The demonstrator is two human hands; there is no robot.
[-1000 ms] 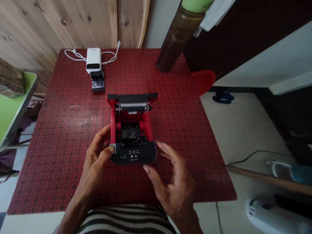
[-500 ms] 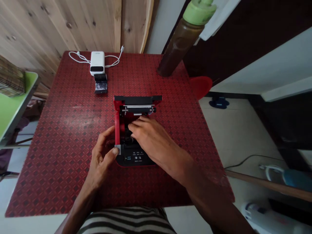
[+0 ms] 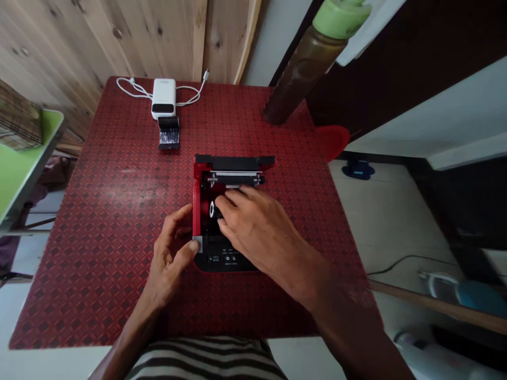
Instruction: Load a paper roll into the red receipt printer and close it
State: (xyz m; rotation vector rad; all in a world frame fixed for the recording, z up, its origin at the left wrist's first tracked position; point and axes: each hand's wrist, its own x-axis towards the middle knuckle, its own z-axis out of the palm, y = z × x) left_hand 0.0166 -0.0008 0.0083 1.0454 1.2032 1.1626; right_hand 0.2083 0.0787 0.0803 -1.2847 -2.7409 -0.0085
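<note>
A small red and black printer (image 3: pixel 206 182) stands in the middle of the red table (image 3: pixel 111 211), its lid flipped up at the back. My left hand (image 3: pixel 172 258) grips its left front corner, thumb on the grey latch. My right hand (image 3: pixel 253 229) reaches into the open paper bay, fingers curled around a small black roll (image 3: pixel 213 209) with a white core end showing. Most of the roll is hidden under my fingers.
A white power bank (image 3: pixel 163 98) with a white cable (image 3: pixel 130 87) lies at the far left of the table, a small black roll (image 3: pixel 169 132) just in front of it. A tall brown bottle with a green cap (image 3: pixel 304 66) stands at the far right corner. A green side table (image 3: pixel 24 169) is to the left.
My right hand moved from the printer's front right corner into the open bay and closed around the roll. The roll now shows its white end. My left hand stayed on the corner.
</note>
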